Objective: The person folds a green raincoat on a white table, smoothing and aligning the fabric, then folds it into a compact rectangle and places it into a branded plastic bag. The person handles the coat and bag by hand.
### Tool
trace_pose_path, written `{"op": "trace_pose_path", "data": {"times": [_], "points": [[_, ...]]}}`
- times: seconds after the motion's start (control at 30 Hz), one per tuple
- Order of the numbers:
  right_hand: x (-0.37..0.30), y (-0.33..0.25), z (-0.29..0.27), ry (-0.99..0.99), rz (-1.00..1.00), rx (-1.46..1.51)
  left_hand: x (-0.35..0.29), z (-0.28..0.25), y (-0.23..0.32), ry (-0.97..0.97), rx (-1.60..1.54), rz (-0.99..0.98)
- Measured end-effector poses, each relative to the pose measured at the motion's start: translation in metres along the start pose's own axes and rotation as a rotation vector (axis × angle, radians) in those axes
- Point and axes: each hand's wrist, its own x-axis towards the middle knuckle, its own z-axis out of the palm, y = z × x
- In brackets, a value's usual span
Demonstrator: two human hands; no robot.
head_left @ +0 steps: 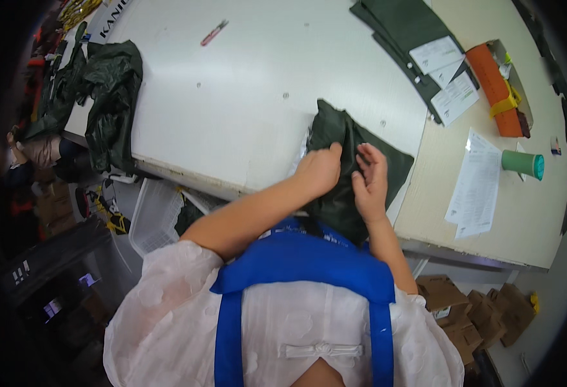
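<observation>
A folded dark green garment [381,155] of smooth, slightly glossy cloth lies at the table's front edge, right before my body. My left hand [319,170] is closed, with its fingertips pinching a fold near the garment's middle. Over the same cloth, my right hand [372,184] holds its fingers slightly curled and its thumb apart, with nothing visible gripped. A shiny, clear-looking strip [302,153] shows along the garment's left side. The garment's lower part is partly hidden by my hands and blue apron.
Small pink-handled snips [214,33] lie on the white table [232,97]. Rumpled dark green garments [112,84] hang over its left edge. To the right are folded green cloth [403,29] with paper slips, an orange box [494,87], printed sheets [475,184] and a green roll [522,164].
</observation>
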Motion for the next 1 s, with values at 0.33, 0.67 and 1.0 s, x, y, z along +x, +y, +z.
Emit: {"op": "trace_pose_path", "data": {"times": [0.33, 0.67, 1.0], "points": [[-0.044, -0.031, 0.042, -0.443, -0.399, -0.556, 0.013, -0.005, -0.018, -0.010, -0.076, 0.014], [-0.050, -0.019, 0.069, -0.389, -0.771, -0.911, 0.014, -0.008, -0.020, -0.021, -0.062, 0.035], [-0.063, -0.013, 0.081, -0.283, -0.746, -0.933, 0.007, -0.011, -0.029, 0.023, -0.085, 0.064]]}}
